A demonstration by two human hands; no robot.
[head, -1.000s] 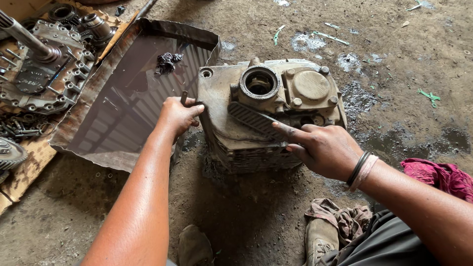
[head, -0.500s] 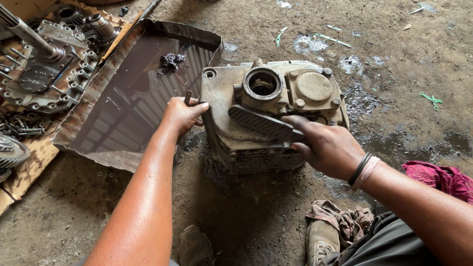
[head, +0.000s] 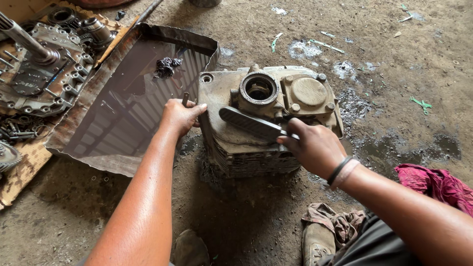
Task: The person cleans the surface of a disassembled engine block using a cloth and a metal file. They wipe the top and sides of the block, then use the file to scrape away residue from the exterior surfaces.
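The metal housing (head: 266,118) stands on the dirt floor (head: 394,74), just beside the oil tray (head: 123,113). The right hand (head: 313,148) is closed around a flat file (head: 249,123) lying across the housing's top face. The left hand (head: 180,116) clasps the housing's edge, bracing it. Keep the file flat; maintain the brace.

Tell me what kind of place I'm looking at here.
Most likely a rough repair workshop, working on the ground. A greasy metal engine casing sits on the oil-stained dirt floor, a dented tray of dark liquid lies beside it, and loose gears and bolts rest on cardboard.
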